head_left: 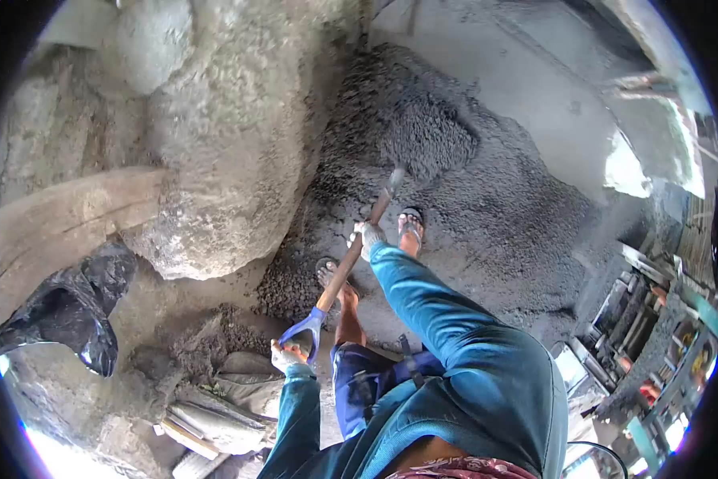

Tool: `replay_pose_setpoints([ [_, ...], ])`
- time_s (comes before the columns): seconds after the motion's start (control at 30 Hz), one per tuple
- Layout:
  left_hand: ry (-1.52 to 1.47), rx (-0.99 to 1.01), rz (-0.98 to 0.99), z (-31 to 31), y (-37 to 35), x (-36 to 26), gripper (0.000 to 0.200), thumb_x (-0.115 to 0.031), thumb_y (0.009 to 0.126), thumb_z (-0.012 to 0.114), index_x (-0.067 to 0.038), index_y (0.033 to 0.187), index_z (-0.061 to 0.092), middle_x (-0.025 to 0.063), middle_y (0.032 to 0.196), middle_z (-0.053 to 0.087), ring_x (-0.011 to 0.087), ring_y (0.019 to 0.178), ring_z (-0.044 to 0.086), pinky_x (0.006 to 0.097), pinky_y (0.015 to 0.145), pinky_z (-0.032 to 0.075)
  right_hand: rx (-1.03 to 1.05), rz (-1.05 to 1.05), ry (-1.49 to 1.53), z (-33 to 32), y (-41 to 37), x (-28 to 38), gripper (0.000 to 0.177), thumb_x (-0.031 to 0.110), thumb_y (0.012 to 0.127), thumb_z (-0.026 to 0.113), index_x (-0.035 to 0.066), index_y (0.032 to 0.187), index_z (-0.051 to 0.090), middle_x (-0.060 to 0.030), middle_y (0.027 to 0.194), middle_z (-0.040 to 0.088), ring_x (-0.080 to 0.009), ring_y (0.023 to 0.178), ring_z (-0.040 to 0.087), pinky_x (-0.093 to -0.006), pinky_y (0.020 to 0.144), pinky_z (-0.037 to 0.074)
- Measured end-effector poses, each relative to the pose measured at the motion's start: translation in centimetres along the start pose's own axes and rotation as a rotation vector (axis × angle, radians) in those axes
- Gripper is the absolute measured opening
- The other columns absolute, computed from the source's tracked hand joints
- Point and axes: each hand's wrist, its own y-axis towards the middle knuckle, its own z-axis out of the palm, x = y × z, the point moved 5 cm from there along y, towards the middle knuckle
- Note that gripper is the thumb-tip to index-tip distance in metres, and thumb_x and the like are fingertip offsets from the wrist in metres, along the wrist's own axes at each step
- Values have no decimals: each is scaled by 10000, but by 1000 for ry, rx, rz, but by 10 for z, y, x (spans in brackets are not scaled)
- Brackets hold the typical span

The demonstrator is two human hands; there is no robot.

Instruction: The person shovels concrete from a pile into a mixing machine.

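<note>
A shovel [345, 270] with a wooden shaft and a blue D-shaped grip [306, 326] slants across the middle of the head view. My left hand [290, 355] is closed around the blue grip. Farther along, my right hand [367, 238] wraps the shaft, above my sandalled feet. The shaft's far end meets a mound of dark, wet-looking gravelly mix [429, 137]; the blade is hidden under it. More of the same grey mix [486, 215] spreads over the floor around it.
A large pale rock [223, 152] stands at left, beside a curved beam [71, 215] and a black plastic bag [67, 307]. Stacked bags [223, 423] lie at lower left. Racks of tools and scrap [638, 319] line the right side. Smooth grey floor [534, 104] shows beyond the mix.
</note>
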Motion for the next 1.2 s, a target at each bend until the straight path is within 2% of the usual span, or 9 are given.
replay_pose_setpoints([
  [0.2, 160, 250, 112, -8, -8, -33, 549, -556, 894, 585, -151, 574, 397, 9, 477, 382, 168, 377, 364, 331, 354, 261, -58, -204, 193, -61, -121, 40, 186, 24, 834, 611, 134, 939, 505, -53, 716, 526, -267, 557, 541, -455, 524, 483],
  [0.47, 499, 931, -174, 202, -153, 0, 582, -690, 848, 543, -180, 604, 407, 32, 491, 410, 225, 394, 402, 370, 361, 332, -56, -838, 477, -192, -333, 245, 103, 66, 868, 538, 134, 930, 492, -59, 711, 518, -282, 627, 556, -497, 599, 481],
  [0.63, 441, 1482, 145, 282, -510, -29, 499, -578, 900, 539, -104, 745, 526, 27, 619, 503, 178, 451, 471, 314, 401, 399, 85, -1248, 684, -250, -564, 418, 119, 108, 872, 590, 89, 791, 506, -71, 675, 514, -255, 620, 530, -433, 641, 488],
  [0.7, 312, 1888, 372, 275, -637, -41, 476, -546, 906, 552, -83, 797, 549, 52, 630, 546, 179, 523, 529, 292, 466, 438, 130, -1452, 694, -276, -656, 461, 96, 132, 882, 578, 76, 833, 518, -70, 682, 525, -253, 622, 547, -421, 635, 499],
  [0.8, -181, 2169, 1827, 198, -794, -54, 282, -311, 864, 689, -38, 887, 625, 91, 746, 621, 243, 613, 610, 372, 570, 494, 131, -1701, 676, -352, -750, 493, 82, 137, 879, 574, 71, 856, 532, -73, 692, 542, -252, 622, 565, -425, 631, 516],
  [0.87, -618, 2538, 1814, 138, -849, -37, 222, -267, 764, 769, -104, 786, 621, 80, 709, 602, 269, 627, 603, 401, 582, 477, 296, -1807, 712, -398, -785, 476, 98, 151, 864, 593, 67, 890, 550, -81, 694, 560, -260, 620, 584, -441, 619, 530],
  [0.97, -157, 2864, 2441, 97, -835, 35, 311, -388, 724, 740, -136, 684, 562, 36, 664, 544, 228, 626, 580, 373, 648, 473, 200, -1799, 577, -458, -774, 419, 145, 172, 869, 580, 70, 965, 540, -71, 706, 546, -260, 614, 583, -436, 603, 534],
  [1.03, -226, 2824, 2374, 103, -778, 65, 319, -330, 616, 800, -126, 682, 565, 29, 676, 573, 223, 664, 597, 365, 650, 475, -173, -1589, 685, -476, -737, 382, 127, 216, 907, 545, 91, 917, 527, -59, 718, 552, -243, 598, 573, -400, 551, 510],
  [1.2, 343, 2925, 2039, 142, -655, 34, 327, -304, 658, 811, -93, 782, 594, 54, 795, 627, 252, 784, 624, 395, 747, 491, -125, -1405, 720, -352, -705, 306, 130, 211, 894, 568, 105, 968, 560, -58, 785, 582, -250, 673, 593, -432, 644, 527],
])
